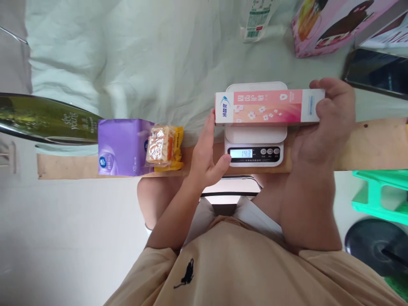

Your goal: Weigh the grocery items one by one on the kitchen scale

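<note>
A pink and white toothpaste box point(267, 107) lies lengthwise across a white kitchen scale point(255, 135), reaching past both sides of its platform. The lit display shows digits that look like 143. My right hand point(330, 117) pinches the box's right end between thumb and fingers. At the other end, my left hand point(207, 155) is open, fingers straight and thumb apart. Its fingertips are at the box's left edge, and its thumb tip is beside the display. Left of that hand sit a purple tissue pack point(121, 146) and a clear-wrapped snack point(160, 145) over a yellow packet point(177, 148).
A large green bottle point(47, 119) lies at the far left. Toward the back right are a clear labelled bottle point(256, 19), a pink printed box point(334, 25) and a dark phone point(379, 72). A green plastic stool point(372, 195) stands below the table's wooden edge point(369, 144).
</note>
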{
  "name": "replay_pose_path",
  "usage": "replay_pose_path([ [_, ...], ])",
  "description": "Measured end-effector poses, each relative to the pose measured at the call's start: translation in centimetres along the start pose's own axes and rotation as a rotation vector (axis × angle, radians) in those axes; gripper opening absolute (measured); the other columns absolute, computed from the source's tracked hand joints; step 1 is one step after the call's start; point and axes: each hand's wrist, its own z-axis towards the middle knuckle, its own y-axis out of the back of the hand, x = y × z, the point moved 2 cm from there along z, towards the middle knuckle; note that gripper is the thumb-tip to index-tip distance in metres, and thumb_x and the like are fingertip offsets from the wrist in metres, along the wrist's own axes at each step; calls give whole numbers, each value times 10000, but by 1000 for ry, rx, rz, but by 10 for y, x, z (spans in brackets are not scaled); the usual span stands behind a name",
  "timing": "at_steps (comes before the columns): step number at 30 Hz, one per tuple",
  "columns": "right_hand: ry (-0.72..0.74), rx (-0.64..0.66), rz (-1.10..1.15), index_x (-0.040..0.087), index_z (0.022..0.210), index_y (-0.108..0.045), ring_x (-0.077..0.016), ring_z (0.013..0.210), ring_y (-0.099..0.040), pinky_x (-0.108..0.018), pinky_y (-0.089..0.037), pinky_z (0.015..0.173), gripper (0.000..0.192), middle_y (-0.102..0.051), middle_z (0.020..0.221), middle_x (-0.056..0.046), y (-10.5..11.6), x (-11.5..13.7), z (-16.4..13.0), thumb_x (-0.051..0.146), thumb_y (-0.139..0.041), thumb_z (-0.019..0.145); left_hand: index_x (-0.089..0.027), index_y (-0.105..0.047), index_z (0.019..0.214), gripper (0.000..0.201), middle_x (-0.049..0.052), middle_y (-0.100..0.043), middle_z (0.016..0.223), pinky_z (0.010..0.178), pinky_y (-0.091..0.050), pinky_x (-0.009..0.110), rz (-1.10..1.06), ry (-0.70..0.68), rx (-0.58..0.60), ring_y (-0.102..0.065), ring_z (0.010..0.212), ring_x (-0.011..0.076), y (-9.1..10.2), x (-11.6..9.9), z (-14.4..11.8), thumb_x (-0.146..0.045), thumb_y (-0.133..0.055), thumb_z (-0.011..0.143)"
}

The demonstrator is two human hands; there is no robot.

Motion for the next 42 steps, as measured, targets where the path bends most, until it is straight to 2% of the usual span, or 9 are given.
replay_pose_path([
  [3, 22, 47, 7, 264, 1279, -691, -247, 1071, -669, -500, -584, 1025, 478, -679, 1203, -80, -2, 12, -1, 451, -575, 855, -433, -206, 1815, 829, -24, -288, 1906, 1475, -331, 527, -40, 22, -62, -286, 1785, 324, -2, 5, -1, -692, -481, 1077],
  [9, 96, 344, -106, 304, 1462, -628, -371, 1573, -505, -628, -505, 1266, 821, -535, 1588, -97, 0, 52, -2, 603, -857, 732, -530, -283, 1760, 795, -123, -353, 1865, 1486, -327, 516, -102, 21, -211, -243, 1799, 298, 6, -20, 7, -812, -413, 1028],
  [17, 228, 371, -295, 294, 1349, -751, -313, 1161, -663, -621, -612, 1069, 906, -687, 1225, -74, -14, 93, -3, 681, -1017, 575, -578, -542, 1605, 649, -224, -394, 1814, 1529, -251, 445, -208, 68, -319, -130, 1823, 247, 45, -84, 20, -800, -532, 996],
  [21, 501, 413, -303, 267, 1365, -774, -284, 1012, -644, -555, -623, 908, 898, -706, 1072, -84, -28, 116, -12, 811, -923, 667, -502, -576, 1602, 620, -187, -422, 1803, 1525, -213, 379, -244, -8, -368, -165, 1817, 236, 67, -104, 12, -709, -543, 1019],
  [25, 665, 391, -332, 301, 1434, -725, -296, 1040, -633, -592, -582, 969, 836, -702, 1118, -84, -60, 131, -7, 830, -824, 794, -496, -514, 1652, 823, -217, -347, 1834, 1517, -256, 444, -90, -47, -505, 18, 1823, 228, 94, -127, -4, -923, -210, 1018],
  [29, 552, 507, -384, 300, 1372, -714, -336, 1206, -614, -667, -528, 1149, 682, -632, 1219, -120, -112, 121, 5, 779, -759, 889, -526, -503, 1659, 921, -237, -347, 1836, 1542, -123, 594, -7, 15, -665, 69, 1808, 298, 114, -147, -7, -882, 66, 1028],
  [34, 368, 770, -410, 338, 1367, -711, -386, 1319, -571, -719, -480, 1233, 601, -578, 1292, -142, -169, 90, 1, 703, -780, 894, -603, -267, 1743, 942, -241, -301, 1858, 1504, -213, 688, 77, 166, -755, -104, 1807, 360, 131, -161, 2, -1006, 6, 937],
  [38, 335, 901, -432, 339, 1399, -699, -398, 1360, -573, -703, -469, 1261, 606, -596, 1357, -144, -189, 69, -2, 665, -791, 896, -614, -349, 1707, 963, -248, -372, 1824, 1477, -219, 766, 30, 194, -796, -158, 1801, 355, 146, -155, 0, -905, 178, 956],
  [42, 329, 969, -429, 308, 1398, -706, -382, 1368, -593, -666, -488, 1264, 636, -606, 1374, -146, -194, 56, -2, 685, -788, 893, -651, -404, 1655, 924, -283, -241, 1861, 1476, -228, 766, 57, 122, -643, -92, 1805, 350, 154, -145, -6, -929, 132, 955],
])
